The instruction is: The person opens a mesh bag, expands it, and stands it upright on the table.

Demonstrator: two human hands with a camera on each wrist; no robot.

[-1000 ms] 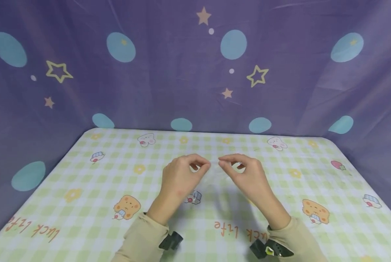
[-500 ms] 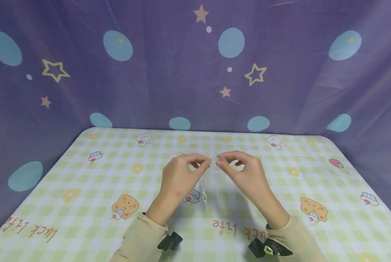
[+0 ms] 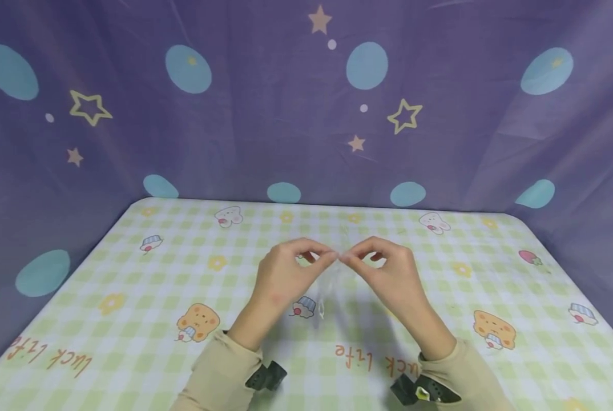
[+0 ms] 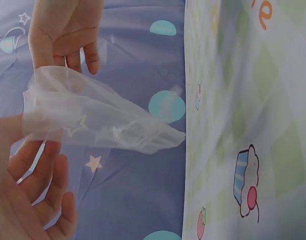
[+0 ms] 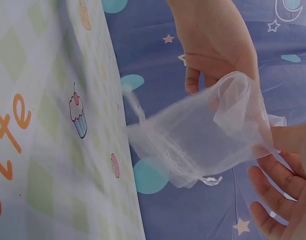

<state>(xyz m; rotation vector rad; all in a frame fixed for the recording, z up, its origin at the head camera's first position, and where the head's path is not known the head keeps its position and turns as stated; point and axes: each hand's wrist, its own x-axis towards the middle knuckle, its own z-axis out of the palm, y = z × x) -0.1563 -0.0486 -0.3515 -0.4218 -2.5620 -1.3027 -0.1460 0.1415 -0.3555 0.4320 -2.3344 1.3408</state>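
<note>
A sheer white pouch (image 4: pixel 108 115) hangs between the two hands above the tabletop; its gathered end with a thin cord (image 5: pixel 211 180) points down toward the cloth. My left hand (image 3: pixel 286 274) pinches one side of the pouch's upper edge between thumb and index finger. The other side is pinched by my right hand (image 3: pixel 391 274), whose fingertips nearly meet the left ones. In the head view the pouch (image 3: pixel 329 285) is almost invisible against the cloth. The right wrist view shows the pouch (image 5: pixel 193 135) spread and see-through, its upper edge folded over.
A green and white checked tablecloth (image 3: pixel 132 285) with cartoon prints covers the table. Behind it hangs a purple curtain (image 3: pixel 286 125) with blue dots and stars. Dark straps (image 3: pixel 266 377) sit on both sleeves.
Both hands have come closer together, the left moving slightly right, so the fingertips nearly touch. The pouch stays pinched between them.
</note>
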